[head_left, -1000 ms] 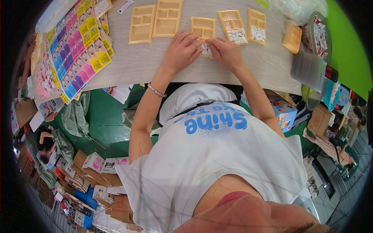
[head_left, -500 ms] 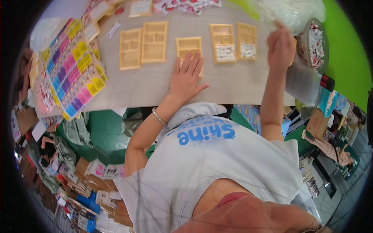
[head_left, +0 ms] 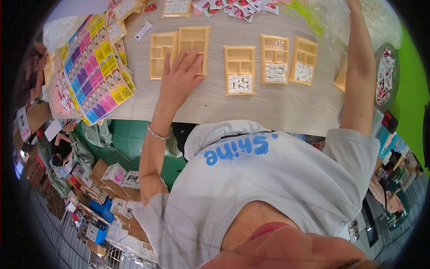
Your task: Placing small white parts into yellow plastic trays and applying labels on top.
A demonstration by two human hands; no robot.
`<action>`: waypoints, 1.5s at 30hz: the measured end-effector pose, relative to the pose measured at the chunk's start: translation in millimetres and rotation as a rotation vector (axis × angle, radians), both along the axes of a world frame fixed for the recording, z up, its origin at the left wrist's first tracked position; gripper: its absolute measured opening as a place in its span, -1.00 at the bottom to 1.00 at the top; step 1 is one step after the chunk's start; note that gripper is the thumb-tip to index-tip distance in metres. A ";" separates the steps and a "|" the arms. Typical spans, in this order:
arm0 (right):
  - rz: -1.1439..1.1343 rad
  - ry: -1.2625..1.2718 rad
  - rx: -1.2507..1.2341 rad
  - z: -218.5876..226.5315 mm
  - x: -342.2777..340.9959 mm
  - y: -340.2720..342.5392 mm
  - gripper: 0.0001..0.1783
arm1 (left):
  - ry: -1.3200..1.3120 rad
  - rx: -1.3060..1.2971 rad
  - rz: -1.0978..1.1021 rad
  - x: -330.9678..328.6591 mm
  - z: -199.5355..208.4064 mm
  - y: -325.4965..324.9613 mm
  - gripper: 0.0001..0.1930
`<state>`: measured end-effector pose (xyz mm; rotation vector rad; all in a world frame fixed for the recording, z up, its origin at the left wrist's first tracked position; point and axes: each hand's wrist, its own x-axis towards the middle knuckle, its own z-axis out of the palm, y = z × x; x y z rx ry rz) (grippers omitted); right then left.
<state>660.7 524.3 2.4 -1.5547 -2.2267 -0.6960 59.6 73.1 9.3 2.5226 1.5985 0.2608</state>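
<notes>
My left hand (head_left: 179, 74) lies with fingers spread over the lower part of an empty tan compartment tray (head_left: 193, 36). A second empty tray (head_left: 162, 42) stands right beside it on the left. To the right, a tray (head_left: 239, 54) holds small white blocks (head_left: 241, 84) in its lowest compartment. Two more trays, one upright (head_left: 274, 44) and one slightly tilted (head_left: 306, 46), carry similar white blocks at their near ends. My right forearm (head_left: 359, 58) stretches to the far right, by a clear plastic bag (head_left: 380, 18); the hand itself passes out of the top edge.
Colourful printed sheets (head_left: 96, 67) are stacked at the left. Red-and-white packets (head_left: 244, 8) lie at the far side, near yellow-green strips (head_left: 307, 17). A round container (head_left: 394, 92) of small packets stands at the right edge. Another filled tray (head_left: 177, 6) lies at the back.
My left hand has moved left from the middle tray to an empty one, uncovering the middle tray's white blocks. My right hand has reached far forward, out of view.
</notes>
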 end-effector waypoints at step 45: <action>0.544 1.612 -0.669 -27.7 -433.3 -445.8 -0.81 | -0.546 0.132 0.260 15.3 -38.2 -54.1 0.06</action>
